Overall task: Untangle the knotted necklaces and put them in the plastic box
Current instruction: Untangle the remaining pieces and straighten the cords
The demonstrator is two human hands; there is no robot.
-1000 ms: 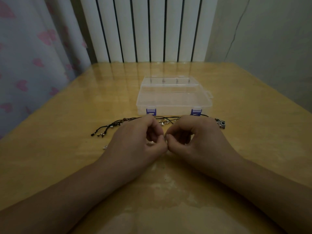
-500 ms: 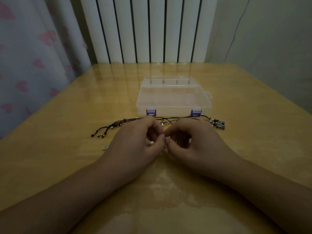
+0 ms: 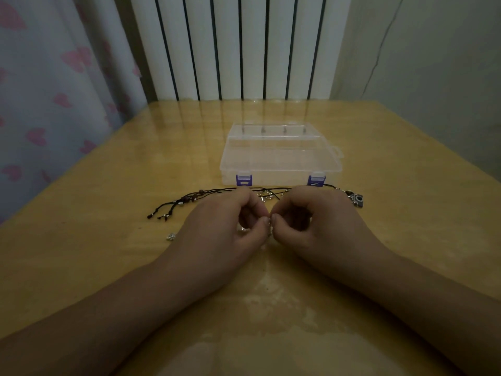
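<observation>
Clear plastic, lid down and its two purple latches point(image 3: 243, 180) facing me — the plastic box point(image 3: 280, 156) sits at twelve o'clock from my hands, and through the lid I can't make out anything in it. It rests on a glossy yellow wooden table point(image 3: 108, 213), with a white ribbed radiator point(image 3: 238, 47) behind it, a curtain with pink hearts point(image 3: 48, 90) at ten o'clock and a plain wall point(image 3: 433, 63) at two.

The necklaces point(image 3: 206, 195) — black cords with small beads and silver bits — lie in a line between the box and my knuckles, their tails running out to nine o'clock. A camera-shaped charm point(image 3: 357, 200) lies at two o'clock of my right hand point(image 3: 320, 221), and a small silver bead point(image 3: 171, 236) sits alone at nine o'clock of my left hand point(image 3: 222, 229).

Both hands are curled, fingertips meeting, each pinching a small silver piece of the chain.
</observation>
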